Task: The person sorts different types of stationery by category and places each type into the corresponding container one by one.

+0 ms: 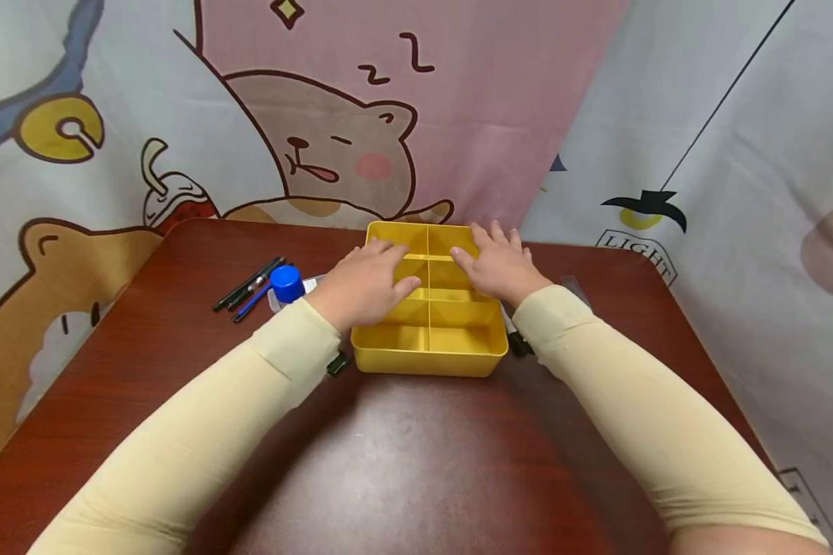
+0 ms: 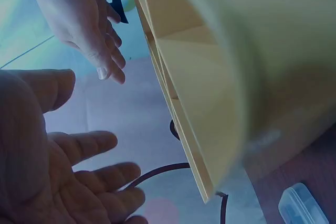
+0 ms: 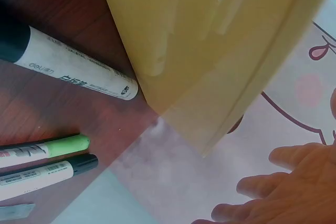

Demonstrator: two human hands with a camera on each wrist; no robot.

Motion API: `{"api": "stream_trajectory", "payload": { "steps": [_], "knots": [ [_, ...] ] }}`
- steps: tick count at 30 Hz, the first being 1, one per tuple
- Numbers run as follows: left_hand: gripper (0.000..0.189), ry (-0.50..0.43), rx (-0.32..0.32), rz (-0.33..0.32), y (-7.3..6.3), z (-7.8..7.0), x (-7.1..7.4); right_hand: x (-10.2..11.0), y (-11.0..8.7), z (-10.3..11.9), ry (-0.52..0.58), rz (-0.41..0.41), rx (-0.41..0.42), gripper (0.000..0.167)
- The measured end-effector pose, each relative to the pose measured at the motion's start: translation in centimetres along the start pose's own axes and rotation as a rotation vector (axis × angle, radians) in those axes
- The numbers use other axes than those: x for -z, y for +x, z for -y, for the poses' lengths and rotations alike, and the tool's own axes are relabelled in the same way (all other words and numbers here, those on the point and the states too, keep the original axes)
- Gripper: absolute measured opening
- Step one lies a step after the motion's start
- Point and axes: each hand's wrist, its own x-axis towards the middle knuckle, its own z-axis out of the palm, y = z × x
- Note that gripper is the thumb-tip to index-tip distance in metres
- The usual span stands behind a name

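Note:
A yellow divided box [image 1: 426, 364] stands on the table, its several compartments facing up with nothing visible in them. My left hand [image 1: 364, 285] is over its left side, fingers spread and holding nothing. Over the far right part hovers my right hand [image 1: 501, 268], palm down with fingers extended. In the left wrist view both the left hand [image 2: 68, 166] and the right hand [image 2: 79, 19] appear apart from the box wall [image 2: 205, 93]. The right wrist view shows the right hand's fingers [image 3: 262, 187] beyond the box's outer side [image 3: 210, 40].
Left of the box lie several dark pens [image 1: 250, 284], a blue pen [image 1: 252, 302] and a blue round cap or lid [image 1: 287, 284]. A whiteboard marker [image 3: 79, 66], a green-capped marker [image 3: 65, 145] and a black-capped marker [image 3: 52, 174] lie along its right side. Printed curtain [image 1: 500, 92] hangs behind.

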Motion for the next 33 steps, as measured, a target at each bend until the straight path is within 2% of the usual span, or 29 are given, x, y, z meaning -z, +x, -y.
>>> {"api": "stream_trajectory", "payload": {
  "steps": [6, 12, 20, 27, 31, 33],
  "knots": [
    [0.063, -0.047, -0.109, -0.025, -2.1, 0.8, -0.6, 0.2, -0.5, -0.3, 0.006, 0.009, 0.000, 0.081],
    [0.056, -0.079, -0.182, -0.032, -3.9, 1.6, -2.1, 0.1, -1.1, -0.6, -0.003, 0.007, 0.024, 0.080],
    [0.049, -0.027, -0.259, -0.054, -6.0, 2.2, -4.4, -0.5, -1.6, -1.4, 0.013, 0.003, 0.032, 0.080],
    [0.033, 0.029, -0.307, -0.109, -6.6, 2.5, -6.7, -0.7, -2.2, -1.5, 0.029, 0.006, 0.044, 0.082],
    [0.014, 0.077, -0.324, -0.159, -6.5, 2.5, -7.4, -0.5, -3.0, -1.4, 0.042, -0.008, 0.052, 0.083],
    [0.013, 0.099, -0.336, -0.181, -6.5, 2.4, -7.6, -0.3, -3.6, -1.3, 0.048, -0.018, 0.060, 0.083]
  ]
}}
